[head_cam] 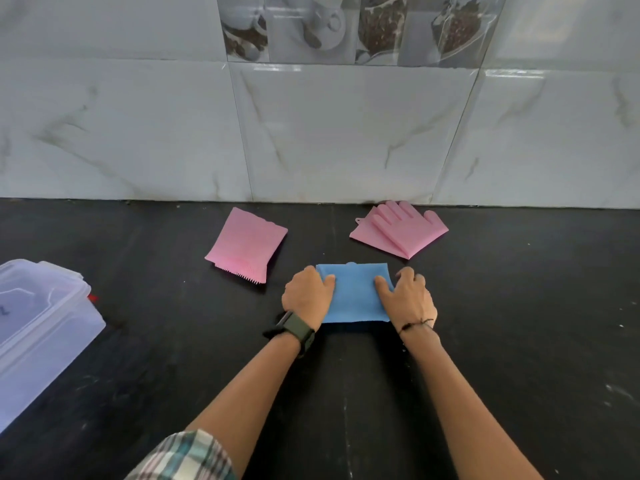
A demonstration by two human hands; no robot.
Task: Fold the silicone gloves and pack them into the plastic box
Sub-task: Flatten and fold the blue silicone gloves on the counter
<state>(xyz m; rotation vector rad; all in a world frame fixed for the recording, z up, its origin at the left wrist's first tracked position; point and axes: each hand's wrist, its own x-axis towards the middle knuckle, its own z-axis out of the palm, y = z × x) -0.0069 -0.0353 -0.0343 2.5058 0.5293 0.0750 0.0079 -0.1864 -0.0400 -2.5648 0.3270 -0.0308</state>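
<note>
With left hand [306, 293] and right hand [411, 296] gripping the blue glove [354, 299] at its 9 and 3 o'clock edges, I'd squash that fold down evenly.

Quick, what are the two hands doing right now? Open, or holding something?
The left hand is closed, holding the blue glove by its left edge.
The right hand is closed, holding the same glove by its right edge.

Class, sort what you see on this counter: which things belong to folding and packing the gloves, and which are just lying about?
Job: blue glove, folded pink glove, pink glove with fingers showing, plastic box.

Just there: wristwatch, thread bracelet, picture tiles on the wall, black counter.
</note>
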